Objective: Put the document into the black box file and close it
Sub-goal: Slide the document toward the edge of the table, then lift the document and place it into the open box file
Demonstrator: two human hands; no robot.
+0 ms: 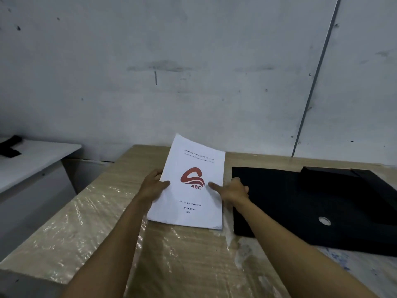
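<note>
Your left hand [153, 186] and right hand [233, 190] grasp the document [193, 186] by its side edges above the bench [90, 222], left of the black box file [300, 203]; loose sheets may fan out; the file looks shut.

Dim, cool, even light, no hard shadows; soft glare glints off the crinkled clear plastic film [92, 214] on the table, the flat black box file [300, 203] loses detail, and wide-angle distortion bends the edges
</note>
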